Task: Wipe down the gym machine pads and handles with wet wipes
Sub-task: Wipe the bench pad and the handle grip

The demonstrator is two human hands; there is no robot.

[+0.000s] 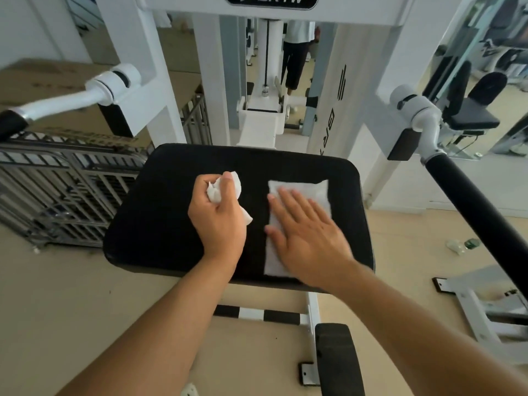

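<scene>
Black vinyl pad of white-framed gym machine, roughly centre of view, used as landmark. Right hand: fingers straight and spread, palm pressing flat wipe onto right half of pad. Left hand: fingers curled, gripping crumpled wipe over pad centre-left. Black-gripped handle runs past pad's right side; second handle behind pad to the left. Floor below pad: beige, smooth. Grey metal cage stands left of pad. Mirror behind pad to the right reflects other equipment. Small debris on floor right of pad.
</scene>
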